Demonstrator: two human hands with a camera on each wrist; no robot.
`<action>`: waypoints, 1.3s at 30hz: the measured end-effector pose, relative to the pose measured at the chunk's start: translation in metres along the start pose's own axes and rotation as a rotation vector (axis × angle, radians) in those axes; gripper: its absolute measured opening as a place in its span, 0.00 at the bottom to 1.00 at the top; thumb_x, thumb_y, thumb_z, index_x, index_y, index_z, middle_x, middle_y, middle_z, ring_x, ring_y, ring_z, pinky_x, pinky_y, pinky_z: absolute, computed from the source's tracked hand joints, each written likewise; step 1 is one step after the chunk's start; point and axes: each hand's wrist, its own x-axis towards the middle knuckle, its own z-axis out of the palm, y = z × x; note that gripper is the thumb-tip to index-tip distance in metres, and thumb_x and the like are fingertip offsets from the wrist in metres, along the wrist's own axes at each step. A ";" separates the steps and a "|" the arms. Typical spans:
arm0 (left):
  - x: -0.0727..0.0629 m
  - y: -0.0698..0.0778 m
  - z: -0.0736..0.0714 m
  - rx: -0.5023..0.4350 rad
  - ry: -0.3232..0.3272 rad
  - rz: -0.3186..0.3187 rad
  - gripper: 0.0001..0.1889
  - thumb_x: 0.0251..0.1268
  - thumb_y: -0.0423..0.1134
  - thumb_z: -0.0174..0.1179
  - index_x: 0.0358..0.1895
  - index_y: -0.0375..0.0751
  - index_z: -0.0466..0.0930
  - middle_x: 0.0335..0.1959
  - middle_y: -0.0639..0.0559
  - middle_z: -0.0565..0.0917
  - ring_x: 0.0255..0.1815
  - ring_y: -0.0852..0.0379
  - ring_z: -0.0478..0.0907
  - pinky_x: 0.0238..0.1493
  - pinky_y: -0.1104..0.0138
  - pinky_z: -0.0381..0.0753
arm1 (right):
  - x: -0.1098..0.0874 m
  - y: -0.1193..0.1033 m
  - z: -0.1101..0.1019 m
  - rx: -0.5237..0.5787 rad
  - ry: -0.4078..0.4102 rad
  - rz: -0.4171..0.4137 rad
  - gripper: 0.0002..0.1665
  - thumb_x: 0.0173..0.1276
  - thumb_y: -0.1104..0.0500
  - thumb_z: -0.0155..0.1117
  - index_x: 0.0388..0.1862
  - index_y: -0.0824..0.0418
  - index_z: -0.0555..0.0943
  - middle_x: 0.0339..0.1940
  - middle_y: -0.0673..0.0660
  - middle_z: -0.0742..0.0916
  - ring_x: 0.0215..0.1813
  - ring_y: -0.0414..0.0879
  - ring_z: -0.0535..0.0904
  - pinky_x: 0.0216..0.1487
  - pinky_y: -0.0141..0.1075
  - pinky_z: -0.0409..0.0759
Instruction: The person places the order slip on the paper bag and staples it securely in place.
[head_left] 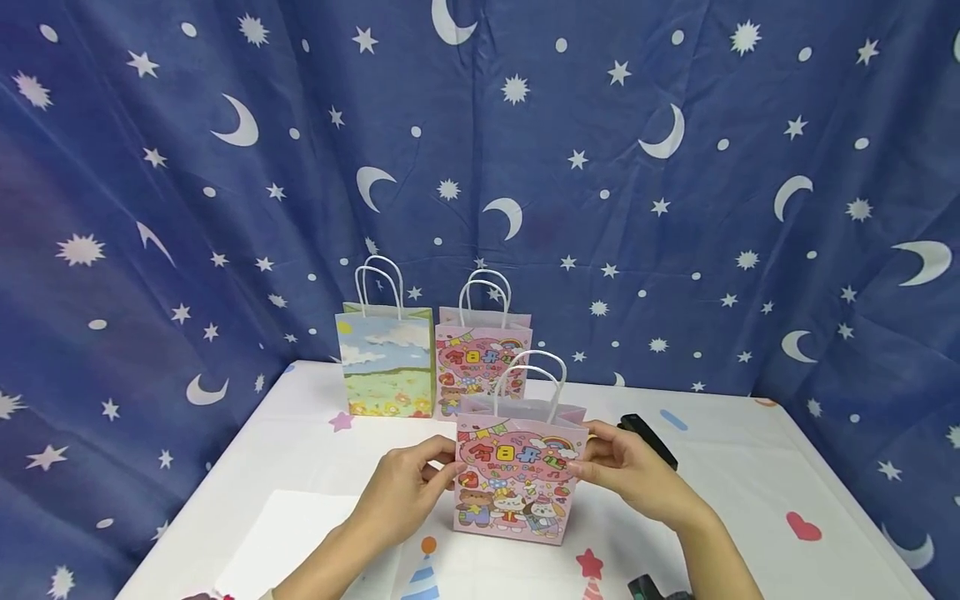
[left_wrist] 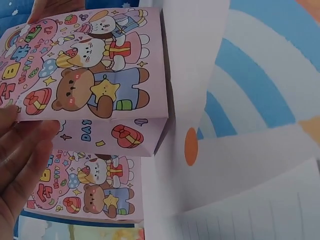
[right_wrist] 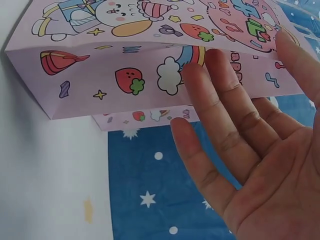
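A pink paper gift bag (head_left: 517, 483) with cartoon animals and white twisted handles stands upright on the table, seen close up in the left wrist view (left_wrist: 115, 65). My left hand (head_left: 401, 487) holds its left edge, thumb at the front and fingers along the side panel. At the opposite edge, my right hand (head_left: 630, 471) holds the bag, its thumb near the front and its fingers (right_wrist: 205, 100) touching the side panel. Behind it stand a matching pink gift bag (head_left: 483, 342) and a landscape-print gift bag (head_left: 386, 367) with flowers and clouds.
The white table (head_left: 750, 467) carries printed shapes. A black object (head_left: 648, 442) lies beyond my right hand, and another dark object (head_left: 647, 587) sits at the front edge. White paper (head_left: 281, 533) lies left. A blue star-and-moon curtain (head_left: 570, 183) hangs behind.
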 end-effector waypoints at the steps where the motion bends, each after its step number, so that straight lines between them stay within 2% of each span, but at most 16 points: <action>1: 0.000 0.000 0.000 0.010 0.003 0.002 0.04 0.72 0.39 0.66 0.45 0.54 0.84 0.38 0.58 0.91 0.30 0.66 0.88 0.32 0.73 0.83 | 0.000 -0.001 0.000 -0.011 0.006 0.003 0.38 0.73 0.56 0.70 0.71 0.76 0.66 0.43 0.62 0.86 0.46 0.46 0.87 0.52 0.34 0.85; 5: 0.000 -0.001 -0.002 0.043 0.021 0.038 0.04 0.71 0.41 0.68 0.45 0.54 0.85 0.38 0.59 0.91 0.32 0.67 0.87 0.35 0.73 0.85 | -0.001 -0.005 -0.002 -0.034 0.026 0.000 0.41 0.72 0.56 0.70 0.74 0.75 0.64 0.44 0.62 0.85 0.46 0.46 0.87 0.52 0.33 0.85; 10: 0.003 -0.002 -0.005 0.040 0.032 0.086 0.06 0.70 0.46 0.69 0.46 0.56 0.84 0.36 0.63 0.90 0.34 0.72 0.85 0.36 0.73 0.85 | -0.002 -0.008 -0.006 -0.064 0.067 -0.040 0.35 0.71 0.58 0.71 0.72 0.69 0.70 0.45 0.62 0.84 0.45 0.48 0.86 0.49 0.35 0.86; 13: 0.006 -0.001 -0.008 0.024 0.038 0.082 0.10 0.68 0.49 0.70 0.48 0.56 0.82 0.36 0.65 0.90 0.36 0.71 0.85 0.36 0.72 0.86 | -0.002 -0.009 -0.008 -0.080 0.102 -0.077 0.30 0.70 0.59 0.72 0.69 0.62 0.75 0.45 0.61 0.84 0.45 0.47 0.84 0.48 0.35 0.86; 17: 0.010 0.002 -0.012 -0.012 0.068 0.046 0.19 0.61 0.54 0.74 0.50 0.57 0.78 0.38 0.66 0.86 0.40 0.68 0.84 0.38 0.71 0.86 | -0.003 -0.012 -0.008 -0.115 0.137 -0.119 0.27 0.68 0.59 0.74 0.65 0.55 0.78 0.44 0.58 0.84 0.44 0.47 0.83 0.46 0.35 0.84; 21: 0.017 0.004 -0.015 -0.039 0.080 0.038 0.31 0.55 0.56 0.78 0.60 0.58 0.73 0.48 0.62 0.82 0.49 0.64 0.79 0.46 0.68 0.85 | -0.003 -0.015 -0.006 -0.151 0.191 -0.148 0.30 0.66 0.59 0.76 0.65 0.55 0.78 0.44 0.56 0.81 0.45 0.44 0.82 0.48 0.34 0.83; 24: 0.025 0.004 -0.016 -0.108 0.043 0.048 0.39 0.55 0.55 0.79 0.68 0.60 0.69 0.60 0.61 0.79 0.61 0.58 0.77 0.58 0.60 0.83 | -0.003 -0.016 -0.003 -0.168 0.246 -0.163 0.32 0.65 0.59 0.78 0.67 0.54 0.77 0.47 0.55 0.79 0.49 0.42 0.79 0.53 0.33 0.83; 26: 0.030 0.005 -0.017 -0.189 0.001 0.040 0.41 0.54 0.52 0.79 0.71 0.62 0.67 0.66 0.61 0.77 0.69 0.55 0.74 0.67 0.54 0.80 | -0.001 -0.016 -0.001 -0.168 0.272 -0.172 0.34 0.64 0.58 0.78 0.68 0.51 0.77 0.50 0.53 0.79 0.52 0.41 0.78 0.56 0.33 0.82; 29: 0.037 0.006 -0.015 -0.319 -0.076 0.023 0.41 0.56 0.48 0.79 0.72 0.63 0.67 0.71 0.61 0.74 0.74 0.52 0.70 0.75 0.50 0.72 | 0.001 -0.015 0.004 -0.128 0.288 -0.176 0.36 0.66 0.59 0.77 0.71 0.48 0.75 0.57 0.52 0.79 0.59 0.39 0.77 0.59 0.32 0.81; 34: 0.043 0.009 -0.011 -0.448 -0.165 -0.033 0.38 0.60 0.45 0.77 0.73 0.56 0.69 0.70 0.53 0.76 0.73 0.51 0.74 0.78 0.50 0.68 | 0.005 -0.014 0.015 -0.017 0.277 -0.164 0.37 0.68 0.62 0.74 0.74 0.51 0.72 0.64 0.54 0.82 0.63 0.43 0.79 0.60 0.34 0.81; 37: 0.044 0.009 -0.009 -0.487 -0.182 -0.068 0.35 0.61 0.44 0.76 0.72 0.51 0.72 0.65 0.50 0.80 0.69 0.49 0.78 0.75 0.54 0.72 | 0.006 -0.014 0.021 0.014 0.278 -0.151 0.36 0.68 0.63 0.73 0.73 0.53 0.73 0.63 0.55 0.84 0.61 0.46 0.81 0.60 0.36 0.81; 39: 0.044 0.009 -0.008 -0.511 -0.187 -0.070 0.34 0.62 0.43 0.75 0.71 0.46 0.73 0.63 0.48 0.82 0.66 0.48 0.80 0.71 0.58 0.76 | 0.006 -0.014 0.025 0.023 0.285 -0.142 0.34 0.68 0.63 0.73 0.71 0.54 0.74 0.62 0.55 0.84 0.60 0.47 0.82 0.60 0.36 0.80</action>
